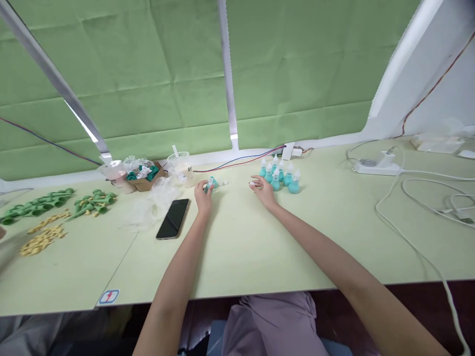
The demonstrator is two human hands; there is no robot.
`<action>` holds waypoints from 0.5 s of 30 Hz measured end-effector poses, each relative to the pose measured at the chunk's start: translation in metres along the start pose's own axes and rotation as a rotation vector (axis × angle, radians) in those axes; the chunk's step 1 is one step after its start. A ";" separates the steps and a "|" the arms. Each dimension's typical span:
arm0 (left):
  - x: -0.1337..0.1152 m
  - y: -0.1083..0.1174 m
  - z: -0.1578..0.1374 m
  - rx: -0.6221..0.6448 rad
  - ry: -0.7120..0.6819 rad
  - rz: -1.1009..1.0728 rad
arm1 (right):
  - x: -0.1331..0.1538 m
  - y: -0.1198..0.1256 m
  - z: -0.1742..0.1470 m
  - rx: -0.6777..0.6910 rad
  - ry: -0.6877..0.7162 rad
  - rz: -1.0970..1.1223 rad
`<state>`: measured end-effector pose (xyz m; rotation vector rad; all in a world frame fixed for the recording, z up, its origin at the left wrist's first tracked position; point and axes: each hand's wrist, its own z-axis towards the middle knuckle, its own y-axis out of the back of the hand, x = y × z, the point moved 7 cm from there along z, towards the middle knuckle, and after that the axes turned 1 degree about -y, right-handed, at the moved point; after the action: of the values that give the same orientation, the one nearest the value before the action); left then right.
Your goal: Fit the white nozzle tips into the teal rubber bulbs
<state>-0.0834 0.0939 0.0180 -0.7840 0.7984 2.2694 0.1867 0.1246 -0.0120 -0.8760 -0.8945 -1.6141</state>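
My left hand [203, 198] is closed around a small teal bottle [212, 184], which looks tilted just above the table or resting on it. Fingers of my right hand [264, 193] pinch a small white piece [253, 184], perhaps a cap. Just beyond that hand, several teal bottles with white pointed tips [275, 182] stand upright in a cluster. Between the two hands lies a small pale, see-through bit [225, 183], too small to name. A black phone [172, 219] rests to the left of my left forearm.
Crumpled clear plastic [148, 207], plastic cups [180, 168] and a cardboard box [146, 182] are at back left. Farther left lie green parts [40, 203] and yellow pieces [42, 240], near a co-worker's hand [2, 232]. A power strip [378, 167] and white cables are right.
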 end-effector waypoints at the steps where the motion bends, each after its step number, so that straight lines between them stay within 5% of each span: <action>1: 0.005 0.002 0.003 -0.031 0.020 -0.014 | 0.002 -0.003 -0.001 0.030 0.023 -0.022; 7: 0.026 -0.008 0.007 -0.032 0.159 -0.076 | 0.009 -0.010 -0.005 0.121 0.016 -0.146; 15: 0.039 -0.022 0.006 0.094 0.228 -0.056 | 0.009 -0.016 -0.008 0.151 -0.018 0.033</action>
<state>-0.0951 0.1257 -0.0123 -1.0200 0.9661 2.1012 0.1688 0.1166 -0.0098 -0.7966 -0.9963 -1.4919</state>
